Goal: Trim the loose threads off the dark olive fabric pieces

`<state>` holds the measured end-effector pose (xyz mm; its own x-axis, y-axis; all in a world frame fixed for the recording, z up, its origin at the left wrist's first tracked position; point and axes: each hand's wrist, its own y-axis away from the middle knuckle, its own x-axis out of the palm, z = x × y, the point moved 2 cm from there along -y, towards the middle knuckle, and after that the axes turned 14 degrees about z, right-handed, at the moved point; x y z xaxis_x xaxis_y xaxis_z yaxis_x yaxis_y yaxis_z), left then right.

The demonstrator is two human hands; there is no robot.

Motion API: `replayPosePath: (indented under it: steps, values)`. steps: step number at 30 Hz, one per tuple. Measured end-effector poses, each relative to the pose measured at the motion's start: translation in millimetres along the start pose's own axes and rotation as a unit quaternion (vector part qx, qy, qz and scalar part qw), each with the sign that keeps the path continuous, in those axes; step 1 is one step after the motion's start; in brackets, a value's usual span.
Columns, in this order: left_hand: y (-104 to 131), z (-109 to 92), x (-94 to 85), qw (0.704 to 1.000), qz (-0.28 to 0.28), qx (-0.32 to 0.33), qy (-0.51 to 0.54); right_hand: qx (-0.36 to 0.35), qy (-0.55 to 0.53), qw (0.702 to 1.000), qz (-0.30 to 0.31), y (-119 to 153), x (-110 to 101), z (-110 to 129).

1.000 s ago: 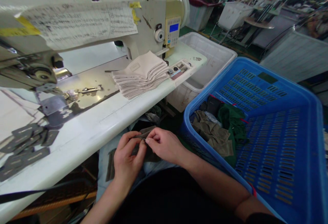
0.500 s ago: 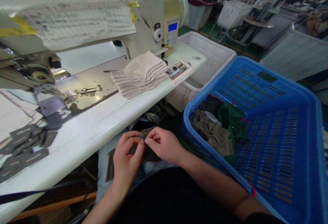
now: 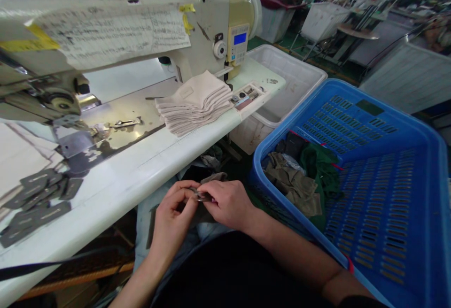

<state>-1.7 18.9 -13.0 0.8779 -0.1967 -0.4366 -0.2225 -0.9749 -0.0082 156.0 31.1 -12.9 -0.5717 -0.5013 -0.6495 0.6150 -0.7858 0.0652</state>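
Over my lap, my left hand [image 3: 176,209] pinches a piece of grey-brown cloth [image 3: 214,177] between thumb and fingers. My right hand [image 3: 227,202] is closed right against the left fingertips. A small shiny metal tool [image 3: 205,198] shows under its fingers, pointing at the pinched cloth; most of it is hidden, so its exact kind is unclear. The rest of the cloth hangs down behind both hands, above light blue fabric on my lap.
A sewing machine [image 3: 207,31] stands on the white table [image 3: 141,176] ahead. On that table lie a stack of beige fabric pieces [image 3: 197,101] and several dark grey tabs [image 3: 38,200]. To the right, a blue basket [image 3: 369,181] holds brown and green cloth, beside a white bin [image 3: 282,73].
My right hand has turned over, knuckles up, and closed nearer the left fingertips. A shiny metal tool now shows under its fingers. The left hand keeps its pinch on the cloth.
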Motion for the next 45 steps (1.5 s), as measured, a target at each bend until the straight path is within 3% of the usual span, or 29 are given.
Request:
replayPosePath:
  steps: [2,4,6,8,10,11,15,17,20,22,25,26,28,32,33,35,39,45]
  values:
    - [-0.3,-3.0,0.3,1.000,-0.005,0.000,0.007,0.012,-0.067,0.997,-0.030,-0.4,0.6,1.1]
    - [-0.5,-5.3,0.4,1.000,-0.012,0.004,0.019,0.041,-0.205,0.975,-0.080,-2.2,0.2,1.1]
    - [-1.1,-4.8,0.6,0.999,-0.015,0.006,0.043,0.085,-0.382,0.915,-0.095,-5.6,2.6,-0.5]
    - [-1.8,-1.2,0.9,0.997,-0.014,0.005,0.078,0.119,-0.533,0.836,-0.053,-9.4,8.3,-2.1]
    - [-2.2,3.4,1.1,0.994,-0.011,-0.001,0.108,0.125,-0.606,0.786,-0.011,-11.7,13.1,-3.7]
    - [-2.3,5.2,1.0,0.993,-0.009,-0.006,0.113,0.116,-0.605,0.787,-0.014,-12.1,13.8,-4.9]
    - [-2.5,6.0,0.4,0.994,0.021,-0.036,0.099,0.047,-0.445,0.886,-0.119,-8.4,9.4,-7.4]
    - [-3.6,3.8,0.1,0.995,0.031,-0.044,0.088,0.024,-0.386,0.913,-0.131,-5.8,8.0,-5.6]
    - [-5.9,1.6,0.9,0.995,0.027,-0.043,0.089,0.027,-0.410,0.904,-0.116,-4.6,8.4,-4.0]
    - [-6.6,1.4,2.0,0.995,0.012,-0.025,0.098,0.067,-0.500,0.858,-0.092,-6.4,11.1,-5.7]
    - [-5.9,3.2,2.4,0.995,-0.026,0.009,0.095,0.126,-0.630,0.766,-0.034,-11.2,17.7,-9.8]
    - [-5.6,4.5,2.4,0.995,-0.028,0.013,0.092,0.133,-0.641,0.756,-0.019,-12.6,19.2,-11.2]
    - [-5.3,7.6,2.1,0.997,-0.018,0.013,0.081,0.127,-0.603,0.787,-0.030,-13.5,19.1,-14.2]
    - [-4.2,11.4,-1.5,0.999,-0.026,0.038,0.007,0.089,-0.404,0.899,-0.143,-3.4,8.6,-11.2]
    - [-3.8,11.3,-2.3,0.998,-0.034,0.049,-0.014,0.075,-0.362,0.917,-0.150,0.2,5.8,-7.7]
    - [-3.0,10.5,-2.7,0.996,-0.041,0.064,-0.045,0.050,-0.318,0.941,-0.108,4.9,3.0,0.3]
    - [-2.2,7.2,-0.8,0.994,-0.031,0.079,-0.068,0.064,-0.356,0.932,-0.005,3.4,7.7,6.6]
    - [-0.1,3.5,0.9,0.991,-0.027,0.098,-0.089,0.078,-0.395,0.915,-0.021,-3.4,12.2,1.7]
